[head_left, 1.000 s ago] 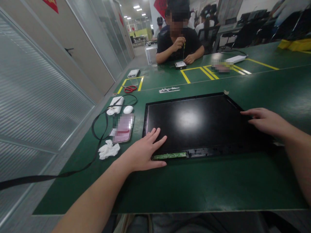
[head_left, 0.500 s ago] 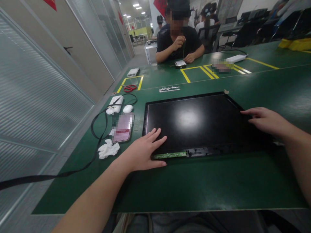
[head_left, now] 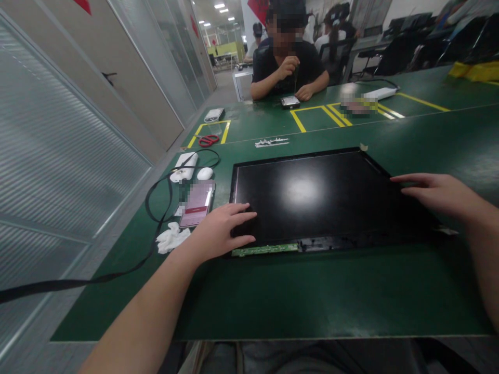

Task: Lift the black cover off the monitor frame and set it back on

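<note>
A black display panel (head_left: 319, 202) lies flat on the green table (head_left: 312, 301), with a bright glare on its surface. Along its near edge shows a green circuit board strip (head_left: 265, 250). My left hand (head_left: 224, 228) rests at the panel's left edge, fingers stretched over the screen and apart from one another. At the right edge is my right hand (head_left: 436, 191), its fingers extended toward the rim and its thumb lower over the panel. Neither hand is wrapped round anything.
Left of the panel lie a phone (head_left: 197, 205), a crumpled white tissue (head_left: 171, 238), a white mouse-like object (head_left: 205, 173) and a black strap (head_left: 132, 270). Red-handled scissors (head_left: 208, 140) lie farther back. Across the table, a person (head_left: 290, 67) works on a small drive-like device (head_left: 290, 102).
My left hand has shifted left and away from the near edge, uncovering more of the circuit board strip. My right hand has moved slightly right, and its fingers have straightened.
</note>
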Demonstrator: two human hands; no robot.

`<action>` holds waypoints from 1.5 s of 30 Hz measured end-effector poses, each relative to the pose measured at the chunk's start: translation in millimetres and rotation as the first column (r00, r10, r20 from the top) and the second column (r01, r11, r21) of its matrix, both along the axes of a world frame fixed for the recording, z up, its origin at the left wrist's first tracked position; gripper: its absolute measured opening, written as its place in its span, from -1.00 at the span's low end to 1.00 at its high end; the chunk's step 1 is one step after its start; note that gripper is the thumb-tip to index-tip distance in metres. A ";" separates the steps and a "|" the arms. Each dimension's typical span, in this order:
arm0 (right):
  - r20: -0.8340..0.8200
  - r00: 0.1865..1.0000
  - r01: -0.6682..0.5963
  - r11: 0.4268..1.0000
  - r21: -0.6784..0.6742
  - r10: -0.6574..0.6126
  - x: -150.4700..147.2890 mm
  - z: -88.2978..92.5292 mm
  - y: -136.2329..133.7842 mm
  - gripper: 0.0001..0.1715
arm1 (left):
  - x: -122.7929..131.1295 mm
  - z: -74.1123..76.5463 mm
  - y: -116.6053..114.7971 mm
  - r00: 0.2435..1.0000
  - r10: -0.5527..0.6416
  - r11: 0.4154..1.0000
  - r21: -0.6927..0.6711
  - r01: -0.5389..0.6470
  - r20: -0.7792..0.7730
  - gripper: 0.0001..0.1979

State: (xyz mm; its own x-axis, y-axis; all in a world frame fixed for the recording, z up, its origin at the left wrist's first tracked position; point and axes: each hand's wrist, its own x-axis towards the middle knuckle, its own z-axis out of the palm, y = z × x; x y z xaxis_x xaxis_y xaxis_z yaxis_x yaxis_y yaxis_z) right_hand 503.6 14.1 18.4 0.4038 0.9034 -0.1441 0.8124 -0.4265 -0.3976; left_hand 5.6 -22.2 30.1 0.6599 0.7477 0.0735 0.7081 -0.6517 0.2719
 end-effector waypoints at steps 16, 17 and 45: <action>0.036 0.999 0.017 0.999 0.051 -0.019 -3.9 1.1 -2.3 -0.53 | 2.2 -2.2 -0.7 0.971 -0.213 0.977 0.039 0.210 0.108 -0.69; 0.041 0.999 0.015 0.999 0.048 -0.017 -4.2 1.2 -2.4 -0.53 | 2.8 -2.2 -0.7 0.971 -0.213 0.977 0.040 0.210 0.107 -0.69; 0.111 0.994 -0.018 0.998 0.057 0.011 -1.6 -3.8 -1.5 -0.52 | 5.6 -5.3 0.0 0.977 -0.164 0.985 0.071 0.156 0.133 -0.72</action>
